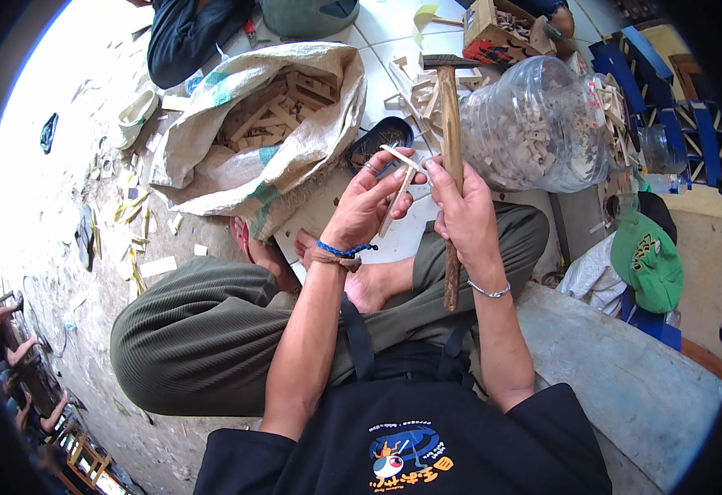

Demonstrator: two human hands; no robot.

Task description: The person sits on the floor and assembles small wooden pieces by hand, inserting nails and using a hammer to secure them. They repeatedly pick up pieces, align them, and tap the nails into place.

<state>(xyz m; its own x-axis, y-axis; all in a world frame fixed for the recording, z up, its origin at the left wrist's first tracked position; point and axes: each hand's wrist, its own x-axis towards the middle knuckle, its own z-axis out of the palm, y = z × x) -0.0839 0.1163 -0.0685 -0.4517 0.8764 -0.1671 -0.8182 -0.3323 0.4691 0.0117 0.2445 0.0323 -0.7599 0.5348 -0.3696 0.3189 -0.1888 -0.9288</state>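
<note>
My left hand [359, 206] is closed around small pale wooden strips [400, 196] joined at an angle, held up above my crossed legs. My right hand [471, 216] grips a hammer [450, 111] by its wooden handle, with the dark head pointing away from me. The right thumb and forefinger are pinched close to the top of the strips; anything between them is too small to make out. Just beyond the left hand sits a dark blue tray [411, 134] of small dark bits that look like nails.
A white woven sack [188, 153] full of wooden pieces lies open at the left. A large clear plastic jug [501, 107] with wood pieces lies at the right, near a cardboard box [480, 31]. A green cap [648, 262] rests farther right. Another person's leg [192, 37] shows at the far left.
</note>
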